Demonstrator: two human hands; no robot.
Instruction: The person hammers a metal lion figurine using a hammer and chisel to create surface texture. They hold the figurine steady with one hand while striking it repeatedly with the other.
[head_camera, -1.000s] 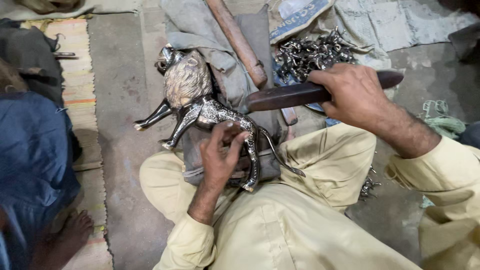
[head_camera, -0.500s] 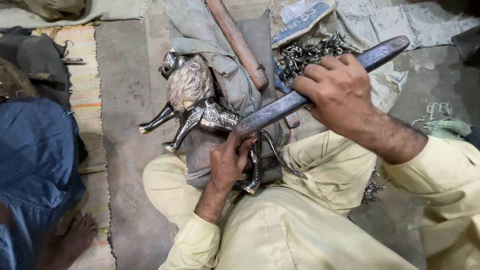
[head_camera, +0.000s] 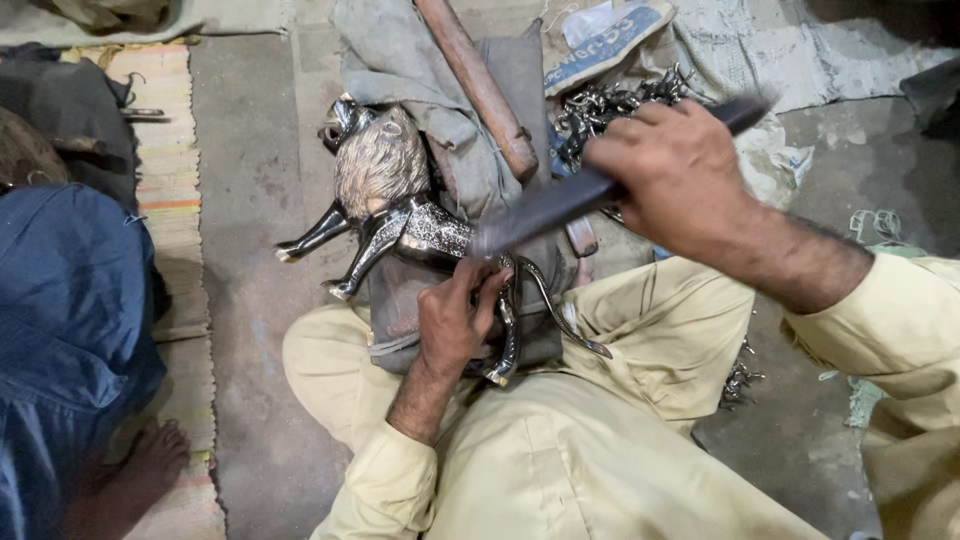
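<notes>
On the lap, the left hand (head_camera: 455, 320) is gripping the lion (head_camera: 400, 215); the right hand (head_camera: 680, 180) is holding a file (head_camera: 540, 210) slanting above it.

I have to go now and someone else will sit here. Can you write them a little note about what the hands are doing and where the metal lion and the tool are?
Left hand: grip on the rear of the metal lion figure, pressing it onto the grey cloth over the lap.
Right hand: grip closed around the long dark file, its tip on the lion's back.
Nearby: wooden handle and a pile of small metal parts beyond the lion.
Done: cannot tell how much is filed.
Left: cannot tell.
</notes>
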